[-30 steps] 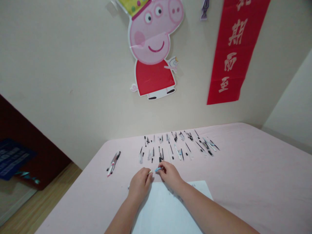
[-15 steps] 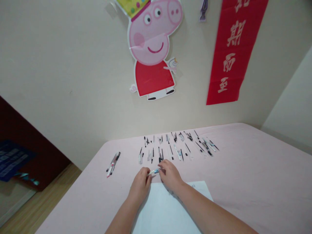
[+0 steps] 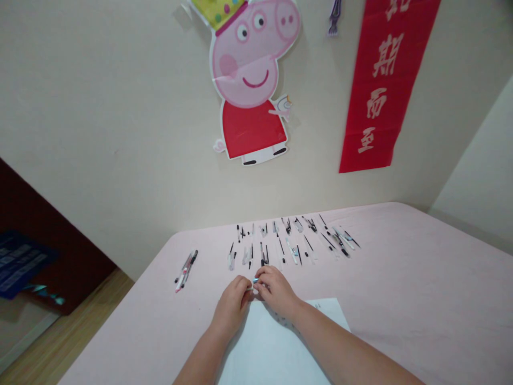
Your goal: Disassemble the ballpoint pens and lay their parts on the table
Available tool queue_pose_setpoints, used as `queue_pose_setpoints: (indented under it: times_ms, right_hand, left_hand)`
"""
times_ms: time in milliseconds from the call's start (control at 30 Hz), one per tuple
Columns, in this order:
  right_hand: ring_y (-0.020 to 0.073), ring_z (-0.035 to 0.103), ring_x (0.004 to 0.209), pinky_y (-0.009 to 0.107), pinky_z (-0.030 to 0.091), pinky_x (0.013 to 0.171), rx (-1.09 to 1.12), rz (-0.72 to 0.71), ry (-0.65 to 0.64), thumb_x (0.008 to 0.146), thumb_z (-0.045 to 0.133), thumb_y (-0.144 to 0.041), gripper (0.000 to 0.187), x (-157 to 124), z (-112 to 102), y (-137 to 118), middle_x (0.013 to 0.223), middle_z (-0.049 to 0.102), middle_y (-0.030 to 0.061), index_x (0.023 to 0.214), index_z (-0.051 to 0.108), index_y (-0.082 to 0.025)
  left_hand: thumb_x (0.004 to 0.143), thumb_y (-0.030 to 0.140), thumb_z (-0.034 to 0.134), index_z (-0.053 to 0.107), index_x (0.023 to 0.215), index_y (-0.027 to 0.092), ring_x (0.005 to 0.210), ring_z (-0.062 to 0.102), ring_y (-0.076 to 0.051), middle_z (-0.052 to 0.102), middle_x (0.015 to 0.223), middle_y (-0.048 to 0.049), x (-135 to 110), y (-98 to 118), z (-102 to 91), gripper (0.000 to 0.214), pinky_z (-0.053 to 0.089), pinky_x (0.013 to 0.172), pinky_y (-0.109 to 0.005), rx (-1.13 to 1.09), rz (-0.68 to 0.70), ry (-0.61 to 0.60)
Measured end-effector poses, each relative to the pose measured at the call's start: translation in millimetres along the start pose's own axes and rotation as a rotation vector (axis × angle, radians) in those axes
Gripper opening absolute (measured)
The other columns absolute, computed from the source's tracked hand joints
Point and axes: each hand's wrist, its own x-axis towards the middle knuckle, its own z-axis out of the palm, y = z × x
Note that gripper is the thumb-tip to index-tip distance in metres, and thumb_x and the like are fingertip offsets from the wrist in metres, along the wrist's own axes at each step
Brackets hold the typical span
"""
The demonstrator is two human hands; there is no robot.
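Over the top edge of the white paper (image 3: 276,347), my two hands meet at a small pen (image 3: 255,280) with a white barrel and a blue part. My left hand (image 3: 232,300) is closed round the white end. The fingers of my right hand (image 3: 277,290) pinch the blue end, and they hide much of the pen. Just beyond my fingers lie several taken-apart pens (image 3: 264,254), with black refills, clear barrels and caps, in two rough rows.
A small bundle of pens (image 3: 186,270) lies to the left on the pink tablecloth (image 3: 132,331). Against the wall at the back hang a pink pig cutout (image 3: 252,91) and a red banner (image 3: 385,91). A dark red panel (image 3: 48,256) stands at far left.
My right hand has shifted slightly left and down, closer to my left hand. Less of the pen shows between them now.
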Motion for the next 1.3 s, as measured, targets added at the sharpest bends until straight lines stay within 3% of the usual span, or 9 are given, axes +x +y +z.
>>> queue_pose_setpoints:
  times_ms: [233, 367, 467, 567, 700, 800, 933, 1033, 1300]
  right_hand:
    - [0.0172, 0.054, 0.093, 0.032, 0.041, 0.085, 0.131, -0.032, 0.048, 0.07, 0.06, -0.001, 0.018, 1, 5, 7, 0.093, 0.06, 0.0037, 0.074, 0.06, -0.019]
    - [0.0183, 0.054, 0.092, 0.032, 0.042, 0.083, 0.118, 0.0, 0.055, 0.066, 0.069, -0.009, 0.024, 2, 4, 7, 0.095, 0.06, 0.0036, 0.085, 0.061, -0.02]
    - [0.018, 0.053, 0.092, 0.032, 0.041, 0.083, 0.071, 0.004, 0.026, 0.076, 0.064, -0.017, 0.003, 1, 2, 5, 0.092, 0.06, 0.0049, 0.074, 0.062, -0.017]
    - [0.0168, 0.053, 0.089, 0.031, 0.04, 0.083, 0.042, 0.002, -0.003, 0.084, 0.054, -0.015, 0.02, 1, 2, 6, 0.088, 0.061, 0.0048, 0.065, 0.061, -0.017]
    - [0.0171, 0.053, 0.094, 0.031, 0.04, 0.086, 0.083, -0.005, 0.035, 0.075, 0.061, -0.008, 0.01, 0, 4, 8, 0.093, 0.06, 0.0045, 0.073, 0.063, -0.017]
    - [0.0174, 0.053, 0.094, 0.031, 0.04, 0.085, 0.093, -0.01, 0.056, 0.07, 0.064, -0.005, 0.02, 0, 4, 9, 0.095, 0.06, 0.0045, 0.085, 0.062, -0.018]
    - [0.0175, 0.053, 0.09, 0.031, 0.041, 0.082, 0.068, 0.007, 0.04, 0.077, 0.061, -0.014, 0.004, 1, 4, 9, 0.09, 0.06, 0.0046, 0.076, 0.061, -0.017]
    - [0.0169, 0.054, 0.088, 0.031, 0.04, 0.082, 0.078, -0.003, 0.011, 0.08, 0.057, -0.012, 0.016, 1, 5, 10, 0.088, 0.06, 0.0045, 0.065, 0.06, -0.017]
    - [0.0166, 0.053, 0.087, 0.03, 0.04, 0.081, 0.171, -0.051, 0.072, 0.069, 0.057, 0.001, 0.022, 2, 7, 14, 0.086, 0.059, 0.0017, 0.076, 0.059, -0.019]
  left_hand:
    - [0.087, 0.022, 0.04, 0.058, 0.086, 0.02, 0.083, 0.055, -0.02, 0.058, 0.087, -0.0066, 1, 1, -3.9, 0.019, 0.043, 0.074, -0.032, -0.023, -0.035, -0.028]
    - [0.086, 0.022, 0.042, 0.059, 0.087, 0.02, 0.082, 0.056, -0.019, 0.059, 0.087, -0.006, 0, 0, -4.2, 0.017, 0.044, 0.073, -0.031, -0.019, -0.027, -0.014]
    - [0.086, 0.02, 0.04, 0.059, 0.087, 0.02, 0.081, 0.055, -0.018, 0.059, 0.086, -0.0055, -1, -1, -3.6, 0.019, 0.043, 0.072, -0.03, -0.006, -0.009, -0.006]
    - [0.088, 0.02, 0.037, 0.059, 0.088, 0.02, 0.082, 0.055, -0.018, 0.058, 0.086, -0.006, -1, -1, -3.5, 0.021, 0.043, 0.073, -0.03, 0.01, -0.005, -0.011]
    - [0.088, 0.022, 0.04, 0.059, 0.087, 0.02, 0.083, 0.056, -0.019, 0.059, 0.087, -0.0062, 0, 1, -5.1, 0.019, 0.043, 0.073, -0.03, 0.013, -0.019, -0.016]
    - [0.087, 0.022, 0.042, 0.059, 0.086, 0.019, 0.082, 0.055, -0.019, 0.059, 0.086, -0.0059, 1, 2, -5.8, 0.017, 0.043, 0.073, -0.03, 0.013, -0.023, -0.015]
    - [0.088, 0.021, 0.039, 0.059, 0.088, 0.02, 0.081, 0.055, -0.018, 0.059, 0.086, -0.0055, 0, 1, -4.0, 0.02, 0.043, 0.072, -0.029, 0.019, -0.002, -0.014]
    - [0.088, 0.02, 0.039, 0.059, 0.087, 0.02, 0.081, 0.055, -0.018, 0.058, 0.086, -0.0053, 0, -1, -3.1, 0.02, 0.042, 0.072, -0.029, 0.034, 0.003, -0.026]
    - [0.086, 0.019, 0.041, 0.06, 0.09, 0.02, 0.086, 0.055, -0.019, 0.059, 0.089, -0.0062, 0, -3, -4.0, 0.019, 0.043, 0.074, -0.03, 0.018, -0.024, -0.02]
